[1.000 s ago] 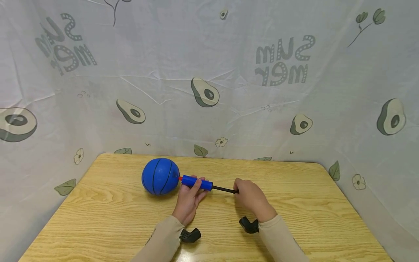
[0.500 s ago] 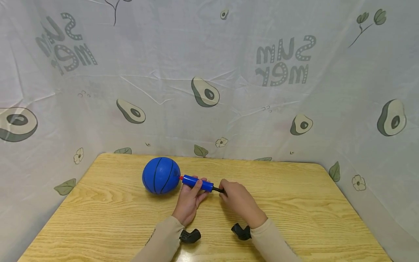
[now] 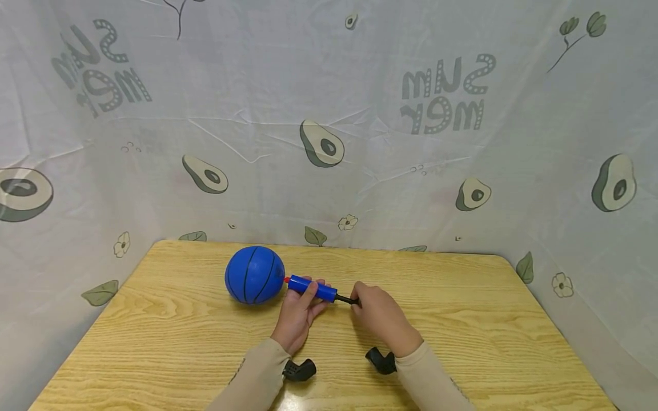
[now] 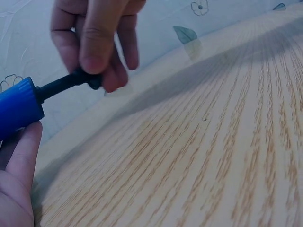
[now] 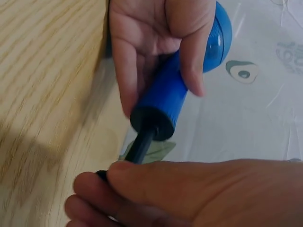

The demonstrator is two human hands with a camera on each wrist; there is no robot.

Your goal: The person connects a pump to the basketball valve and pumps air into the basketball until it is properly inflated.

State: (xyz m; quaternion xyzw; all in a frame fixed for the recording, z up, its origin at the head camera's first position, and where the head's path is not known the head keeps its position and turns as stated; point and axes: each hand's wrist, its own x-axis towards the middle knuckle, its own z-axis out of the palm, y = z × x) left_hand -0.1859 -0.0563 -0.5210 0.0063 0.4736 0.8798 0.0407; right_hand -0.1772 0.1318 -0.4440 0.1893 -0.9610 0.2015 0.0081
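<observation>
A blue ball (image 3: pixel 254 275) with black seam lines sits on the left of the table. The red tip (image 3: pixel 286 279) of a blue hand pump (image 3: pixel 326 292) meets its right side. My left hand (image 3: pixel 298 317) grips the pump's barrel, thumb on top, as the right wrist view also shows. With thumb and fingers my right hand (image 3: pixel 382 317) pinches the black handle (image 4: pixel 90 78) at the pump's other end. A short length of black rod (image 5: pixel 140 146) shows between barrel and handle.
The wooden table (image 3: pixel 488 319) has a wall of pale printed cloth (image 3: pixel 380 188) behind it and at both sides. Black curved mounts stick out at the left wrist (image 3: pixel 300 370) and right wrist (image 3: pixel 381 361).
My right hand has moved left with the handle, sliding most of the rod into the barrel, then slightly back right. The ball and pump have shifted a little right. The left hand keeps its grip.
</observation>
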